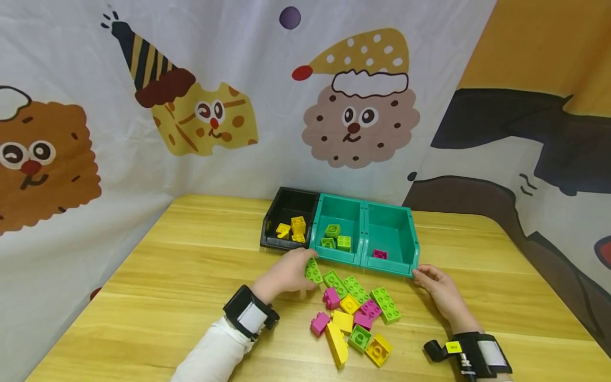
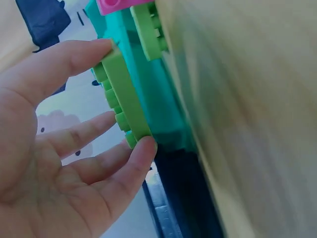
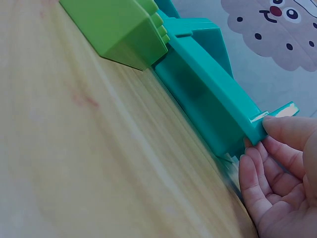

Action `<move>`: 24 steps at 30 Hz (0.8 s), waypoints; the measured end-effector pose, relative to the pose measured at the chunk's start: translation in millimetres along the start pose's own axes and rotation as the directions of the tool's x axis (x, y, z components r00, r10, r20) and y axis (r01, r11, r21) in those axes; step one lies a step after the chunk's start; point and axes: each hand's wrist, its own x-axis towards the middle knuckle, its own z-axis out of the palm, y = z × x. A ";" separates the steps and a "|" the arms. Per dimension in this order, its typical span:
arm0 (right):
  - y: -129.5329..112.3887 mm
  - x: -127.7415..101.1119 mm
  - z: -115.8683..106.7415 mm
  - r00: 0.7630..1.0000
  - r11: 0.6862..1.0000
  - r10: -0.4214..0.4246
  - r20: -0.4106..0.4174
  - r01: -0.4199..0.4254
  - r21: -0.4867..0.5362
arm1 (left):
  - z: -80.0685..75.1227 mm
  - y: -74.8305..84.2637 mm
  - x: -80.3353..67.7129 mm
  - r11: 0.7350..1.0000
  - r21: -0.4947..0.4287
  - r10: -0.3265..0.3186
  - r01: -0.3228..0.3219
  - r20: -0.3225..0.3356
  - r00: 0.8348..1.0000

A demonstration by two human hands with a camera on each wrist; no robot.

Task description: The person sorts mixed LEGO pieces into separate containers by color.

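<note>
My left hand (image 1: 286, 271) grips a long lime-green building block (image 1: 312, 270) just in front of the bins. In the left wrist view, thumb and fingertips hold this studded block (image 2: 128, 96) by its ends. At the front right corner of the right teal bin (image 1: 389, 233), my right hand (image 1: 443, 294) pinches the rim between thumb and fingers, as the right wrist view also shows on the bin wall (image 3: 213, 74). One magenta block (image 1: 380, 254) lies inside that bin. The middle teal bin (image 1: 340, 209) has several green blocks; the black bin (image 1: 274, 242) has yellow ones.
Between the hands, loose blocks lie piled on the wooden table (image 1: 162, 297): green ones (image 1: 385, 305), magenta ones (image 1: 320, 323) and yellow ones (image 1: 337, 345). The three bins stand joined in a row near the printed curtain (image 1: 267, 170) at the back.
</note>
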 end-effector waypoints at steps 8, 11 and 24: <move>0.2 0.5 -0.4 1.000 1.000 0.004 0.001 -0.004 0.002 | -12.2 7.2 6.2 0.999 -0.048 0.001 -0.003 -0.051 0.999; 0.4 0.6 -0.3 1.000 1.000 0.001 0.001 -0.001 -0.003 | -15.2 10.5 10.6 0.998 -0.068 -0.003 -0.002 -0.077 0.997; 0.9 0.6 0.2 1.000 1.000 -0.007 -0.007 0.007 0.013 | -18.4 20.5 41.7 0.997 -0.074 -0.012 0.000 -0.160 0.987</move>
